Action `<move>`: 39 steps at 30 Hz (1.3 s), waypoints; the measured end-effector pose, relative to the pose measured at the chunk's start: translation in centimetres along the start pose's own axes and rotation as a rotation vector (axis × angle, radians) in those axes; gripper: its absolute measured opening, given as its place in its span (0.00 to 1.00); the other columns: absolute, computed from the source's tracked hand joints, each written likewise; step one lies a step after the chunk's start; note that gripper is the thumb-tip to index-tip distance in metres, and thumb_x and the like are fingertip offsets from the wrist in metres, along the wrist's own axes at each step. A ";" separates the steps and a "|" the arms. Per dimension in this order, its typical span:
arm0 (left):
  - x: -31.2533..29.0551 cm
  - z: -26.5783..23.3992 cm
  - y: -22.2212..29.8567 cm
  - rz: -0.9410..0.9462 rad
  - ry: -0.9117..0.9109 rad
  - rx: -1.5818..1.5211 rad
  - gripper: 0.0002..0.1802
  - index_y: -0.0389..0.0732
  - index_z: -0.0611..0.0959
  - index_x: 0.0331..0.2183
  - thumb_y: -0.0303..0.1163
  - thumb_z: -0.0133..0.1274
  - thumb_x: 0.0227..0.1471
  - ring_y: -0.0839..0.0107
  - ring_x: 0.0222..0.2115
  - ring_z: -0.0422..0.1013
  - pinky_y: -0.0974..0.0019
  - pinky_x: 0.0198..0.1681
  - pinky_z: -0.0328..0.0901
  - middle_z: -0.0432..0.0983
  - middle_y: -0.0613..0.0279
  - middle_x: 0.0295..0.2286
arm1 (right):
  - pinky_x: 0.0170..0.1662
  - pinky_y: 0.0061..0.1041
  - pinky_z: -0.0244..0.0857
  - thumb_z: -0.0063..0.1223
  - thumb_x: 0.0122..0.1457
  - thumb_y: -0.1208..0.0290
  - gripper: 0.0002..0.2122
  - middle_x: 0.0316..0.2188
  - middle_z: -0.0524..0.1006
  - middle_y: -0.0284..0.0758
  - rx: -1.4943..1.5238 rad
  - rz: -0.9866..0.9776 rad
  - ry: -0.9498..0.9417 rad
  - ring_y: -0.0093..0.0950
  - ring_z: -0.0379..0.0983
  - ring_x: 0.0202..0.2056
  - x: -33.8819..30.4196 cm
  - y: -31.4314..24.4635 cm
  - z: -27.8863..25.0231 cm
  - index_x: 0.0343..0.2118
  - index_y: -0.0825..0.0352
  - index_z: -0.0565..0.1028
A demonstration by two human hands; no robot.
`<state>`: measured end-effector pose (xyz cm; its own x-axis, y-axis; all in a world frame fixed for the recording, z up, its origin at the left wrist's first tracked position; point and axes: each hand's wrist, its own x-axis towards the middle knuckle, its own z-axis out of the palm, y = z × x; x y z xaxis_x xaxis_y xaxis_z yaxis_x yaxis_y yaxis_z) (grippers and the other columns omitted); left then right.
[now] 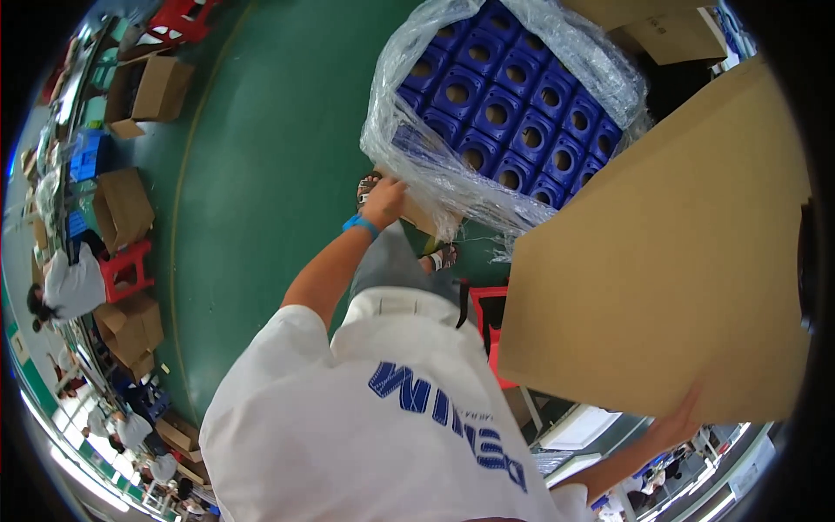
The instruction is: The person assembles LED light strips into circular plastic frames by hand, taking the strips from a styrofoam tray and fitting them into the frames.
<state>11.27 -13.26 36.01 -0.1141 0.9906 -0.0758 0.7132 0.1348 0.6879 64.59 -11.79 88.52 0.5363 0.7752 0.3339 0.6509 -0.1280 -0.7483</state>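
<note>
A flat brown cardboard sheet [652, 252] rises on my right. My right hand [677, 424] grips its lower edge, and some of the fingers are hidden by the sheet. Ahead of me is a load of blue square parts with round holes [513, 113], set in tidy rows. Clear plastic wrap [409, 165] is bunched around them and hangs over the sides. My left hand [384, 205], with a blue band at the wrist, is closed on the near left edge of that wrap. Below the wrap, a strip of brown cardboard shows beside my feet.
A red stool [491, 326] stands close by my right leg, partly behind the sheet. Open cartons [122, 209] and another red stool [128, 271] line a workbench at far left, where people sit. More cardboard [670, 36] lies beyond the blue parts.
</note>
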 end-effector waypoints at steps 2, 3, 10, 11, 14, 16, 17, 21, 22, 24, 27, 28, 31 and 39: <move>8.3 2.2 -1.3 0.193 -0.091 0.027 0.12 0.40 0.84 0.39 0.26 0.54 0.51 0.47 0.46 0.73 0.47 0.51 0.69 0.78 0.50 0.40 | 0.54 0.36 0.74 0.59 0.67 0.73 0.19 0.58 0.75 0.45 -0.130 0.120 0.038 0.35 0.76 0.51 -3.4 1.5 1.9 0.57 0.78 0.75; 12.6 4.4 -2.6 0.318 -0.015 0.081 0.11 0.41 0.84 0.39 0.28 0.54 0.52 0.48 0.46 0.73 0.47 0.50 0.69 0.77 0.51 0.40 | 0.53 0.36 0.74 0.58 0.68 0.72 0.19 0.59 0.75 0.46 -0.161 0.159 0.053 0.35 0.75 0.51 -5.6 2.6 2.0 0.58 0.78 0.74; 20.6 19.1 -20.3 0.089 -0.999 0.481 0.20 0.46 0.83 0.48 0.46 0.49 0.63 0.51 0.47 0.78 0.47 0.49 0.71 0.81 0.50 0.46 | 0.71 0.49 0.51 0.60 0.64 0.62 0.26 0.63 0.70 0.50 -0.361 0.543 0.545 0.42 0.65 0.64 -17.7 2.3 19.2 0.62 0.71 0.70; 17.7 21.4 -21.2 0.112 -1.051 0.461 0.20 0.46 0.83 0.48 0.46 0.49 0.63 0.51 0.47 0.78 0.47 0.49 0.71 0.81 0.50 0.46 | 0.69 0.45 0.56 0.57 0.66 0.62 0.25 0.62 0.72 0.47 -0.463 0.329 0.379 0.41 0.67 0.62 -18.5 1.7 21.0 0.61 0.71 0.71; 11.3 23.4 -25.0 0.011 -1.221 0.448 0.26 0.50 0.77 0.60 0.48 0.46 0.65 0.51 0.50 0.77 0.47 0.52 0.71 0.80 0.48 0.49 | 0.65 0.38 0.63 0.50 0.70 0.63 0.21 0.59 0.74 0.43 -0.438 0.085 0.016 0.37 0.69 0.58 -20.1 2.4 24.6 0.60 0.73 0.71; 10.7 24.9 -28.4 0.015 -1.147 0.478 0.31 0.53 0.69 0.67 0.49 0.44 0.67 0.49 0.52 0.76 0.46 0.54 0.71 0.78 0.48 0.52 | 0.67 0.33 0.60 0.46 0.73 0.65 0.20 0.61 0.72 0.45 -0.520 0.240 0.049 0.33 0.68 0.60 -21.1 3.0 24.3 0.61 0.74 0.70; 11.3 26.2 -29.0 -0.004 -1.168 0.498 0.32 0.52 0.68 0.67 0.46 0.49 0.64 0.48 0.55 0.73 0.45 0.56 0.70 0.73 0.48 0.57 | 0.67 0.33 0.60 0.46 0.73 0.65 0.20 0.61 0.72 0.45 -0.533 0.253 0.047 0.33 0.68 0.60 -21.6 3.9 23.6 0.61 0.74 0.70; 12.9 28.2 -29.4 0.117 -0.948 0.430 0.43 0.52 0.61 0.70 0.41 0.58 0.57 0.49 0.60 0.68 0.45 0.56 0.71 0.64 0.47 0.64 | 0.53 0.26 0.73 0.41 0.75 0.66 0.16 0.43 0.78 0.40 -1.373 -0.086 -0.160 0.24 0.76 0.47 -24.0 7.2 19.6 0.52 0.74 0.75; 12.9 28.2 -29.3 0.094 -0.904 0.372 0.47 0.50 0.59 0.71 0.40 0.61 0.55 0.50 0.60 0.67 0.45 0.56 0.71 0.61 0.47 0.66 | 0.52 0.26 0.73 0.42 0.74 0.66 0.16 0.43 0.78 0.40 -1.372 -0.073 -0.162 0.24 0.76 0.46 -24.4 7.6 18.9 0.52 0.74 0.75; 12.4 29.2 -31.0 0.044 -0.881 0.394 0.48 0.46 0.57 0.71 0.41 0.60 0.55 0.50 0.60 0.68 0.45 0.56 0.72 0.60 0.48 0.66 | 0.50 0.27 0.74 0.44 0.74 0.66 0.15 0.42 0.78 0.40 -1.351 -0.046 -0.167 0.24 0.76 0.44 -25.7 8.9 17.6 0.51 0.74 0.75; 10.9 30.8 -31.0 0.019 -0.816 0.472 0.46 0.39 0.57 0.70 0.37 0.57 0.56 0.50 0.59 0.68 0.46 0.55 0.72 0.57 0.50 0.68 | 0.48 0.27 0.74 0.47 0.73 0.66 0.14 0.40 0.78 0.40 -1.331 -0.013 -0.174 0.25 0.76 0.42 -27.0 10.1 15.3 0.49 0.74 0.76; 10.5 31.2 -30.6 0.044 -0.769 0.532 0.43 0.35 0.59 0.69 0.33 0.54 0.56 0.50 0.59 0.69 0.47 0.54 0.72 0.56 0.51 0.69 | 0.47 0.27 0.75 0.48 0.72 0.66 0.14 0.40 0.78 0.39 -1.325 -0.003 -0.174 0.25 0.76 0.41 -27.3 10.3 14.5 0.48 0.74 0.76; 10.9 31.8 -30.6 0.117 -0.818 0.736 0.41 0.36 0.59 0.70 0.33 0.49 0.58 0.50 0.58 0.69 0.47 0.54 0.71 0.54 0.50 0.70 | 0.45 0.28 0.75 0.50 0.71 0.66 0.13 0.38 0.78 0.39 -1.283 0.018 -0.150 0.25 0.76 0.39 -28.0 11.2 12.3 0.47 0.73 0.77; 11.1 23.3 -26.9 0.363 -0.763 0.656 0.30 0.42 0.73 0.63 0.32 0.50 0.58 0.52 0.58 0.71 0.46 0.60 0.66 0.69 0.48 0.62 | 0.49 0.35 0.75 0.60 0.66 0.69 0.13 0.45 0.81 0.44 -0.379 0.275 0.319 0.33 0.77 0.44 -29.4 10.2 17.4 0.46 0.75 0.78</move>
<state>6.94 -5.28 -0.17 0.4805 0.6972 -0.5321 0.8761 -0.4095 0.2546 46.07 -25.10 61.12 0.8111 0.4637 0.3565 0.5799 -0.5577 -0.5939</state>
